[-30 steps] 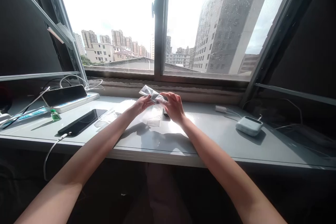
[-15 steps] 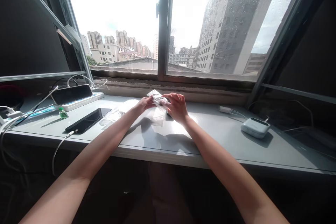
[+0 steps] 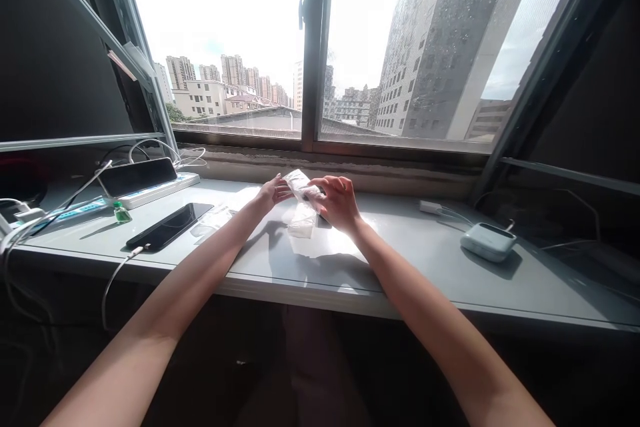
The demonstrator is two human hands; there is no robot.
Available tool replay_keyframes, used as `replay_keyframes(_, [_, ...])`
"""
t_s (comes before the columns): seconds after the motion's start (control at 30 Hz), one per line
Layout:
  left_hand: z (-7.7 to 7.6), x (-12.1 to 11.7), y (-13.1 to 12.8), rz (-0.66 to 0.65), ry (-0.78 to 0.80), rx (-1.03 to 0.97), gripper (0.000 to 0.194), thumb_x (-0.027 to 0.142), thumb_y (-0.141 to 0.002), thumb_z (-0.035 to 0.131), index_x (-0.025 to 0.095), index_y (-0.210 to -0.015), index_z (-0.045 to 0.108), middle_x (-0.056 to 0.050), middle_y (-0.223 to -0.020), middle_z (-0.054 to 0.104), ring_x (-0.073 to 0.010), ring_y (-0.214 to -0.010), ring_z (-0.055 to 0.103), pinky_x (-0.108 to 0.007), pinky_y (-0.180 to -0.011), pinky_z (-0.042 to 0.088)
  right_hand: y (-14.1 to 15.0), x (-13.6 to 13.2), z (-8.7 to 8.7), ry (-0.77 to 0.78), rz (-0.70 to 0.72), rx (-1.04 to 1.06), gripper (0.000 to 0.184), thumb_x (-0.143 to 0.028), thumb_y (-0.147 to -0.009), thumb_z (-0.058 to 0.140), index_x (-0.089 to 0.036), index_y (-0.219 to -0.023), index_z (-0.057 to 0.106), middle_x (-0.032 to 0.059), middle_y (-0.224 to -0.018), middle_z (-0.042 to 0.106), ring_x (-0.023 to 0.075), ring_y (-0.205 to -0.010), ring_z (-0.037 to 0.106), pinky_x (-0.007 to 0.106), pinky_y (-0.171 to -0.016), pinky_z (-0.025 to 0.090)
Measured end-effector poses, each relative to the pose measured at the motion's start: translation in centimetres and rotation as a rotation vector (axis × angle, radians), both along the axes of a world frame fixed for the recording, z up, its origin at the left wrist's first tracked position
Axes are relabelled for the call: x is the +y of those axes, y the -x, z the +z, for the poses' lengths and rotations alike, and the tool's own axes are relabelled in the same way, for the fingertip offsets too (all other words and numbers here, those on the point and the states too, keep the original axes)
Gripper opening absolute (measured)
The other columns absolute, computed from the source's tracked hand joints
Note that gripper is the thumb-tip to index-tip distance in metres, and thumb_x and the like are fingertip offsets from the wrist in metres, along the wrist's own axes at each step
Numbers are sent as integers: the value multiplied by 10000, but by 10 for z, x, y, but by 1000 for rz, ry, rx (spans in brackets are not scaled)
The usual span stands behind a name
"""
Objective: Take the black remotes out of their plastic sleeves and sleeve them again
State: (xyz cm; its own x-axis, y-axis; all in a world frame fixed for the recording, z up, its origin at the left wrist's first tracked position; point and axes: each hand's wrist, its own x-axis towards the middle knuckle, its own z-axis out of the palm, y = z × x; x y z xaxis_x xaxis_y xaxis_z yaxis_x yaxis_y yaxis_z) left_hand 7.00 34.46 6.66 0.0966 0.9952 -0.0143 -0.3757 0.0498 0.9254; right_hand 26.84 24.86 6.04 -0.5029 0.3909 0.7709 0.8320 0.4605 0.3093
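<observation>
My right hand [image 3: 340, 203] pinches a crinkled clear plastic bag [image 3: 299, 181] above the middle of the desk. What the bag holds, if anything, I cannot make out. To its left is my left hand [image 3: 274, 192], thumb raised and fingers stretched towards the bag; whether the fingertips touch it is unclear. Another clear plastic piece [image 3: 301, 221] shows just below the bag, in bright sunlight. Under my right hand a small dark object [image 3: 323, 221] is mostly hidden. More crumpled clear plastic [image 3: 213, 221] lies beside my left forearm.
A black phone [image 3: 170, 227] with a white cable lies at left. Behind it, another phone [image 3: 137, 177] leans on a power strip [image 3: 187, 181], near a small green bottle [image 3: 121, 212]. A pale rounded device [image 3: 489, 241] and a white adapter [image 3: 430, 207] sit at right. The window stands behind.
My left hand has let go of the plastic bag and moved slightly left, its fingers opening. The right hand keeps its hold in nearly the same place.
</observation>
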Motion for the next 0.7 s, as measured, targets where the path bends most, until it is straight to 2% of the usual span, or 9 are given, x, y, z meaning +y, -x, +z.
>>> replay_keyframes(0.1, [4, 2, 5, 90, 26, -22, 213, 191, -983, 463, 93, -929, 644, -78, -645, 679, -170, -594, 675, -278, -676, 571, 1, -5, 3, 18, 18, -52, 345, -93, -869, 679, -316, -1131, 705, -1, -1264, 637, 235, -1155, 503, 381, -982, 277])
replay_keyframes(0.27, [1, 5, 16, 122, 4, 10, 62, 113, -901, 591, 99, -852, 626, -59, -634, 661, -136, -545, 642, -255, -668, 562, 6, -12, 5, 39, 105, -153, 354, -90, -886, 659, -327, -1143, 712, -8, -1300, 627, 225, -1176, 504, 349, -968, 333])
replay_keyframes(0.47, [-1, 6, 15, 194, -46, 6, 111, 46, -867, 544, 112, -790, 589, -51, -642, 652, -132, -568, 638, -248, -660, 550, 8, -14, 7, 38, 113, -166, 349, -100, -916, 628, -333, -1166, 701, -32, -1291, 638, 206, -1174, 526, 324, -972, 345])
replay_keyframes(0.7, [0, 14, 18, 252, -31, -35, 121, 40, -876, 507, 126, -814, 566, -47, -651, 643, -140, -569, 637, -256, -684, 539, 6, -13, 8, 52, 83, -144, 338, -124, -938, 612, -344, -1185, 681, -38, -1291, 638, 202, -1174, 527, 336, -975, 315])
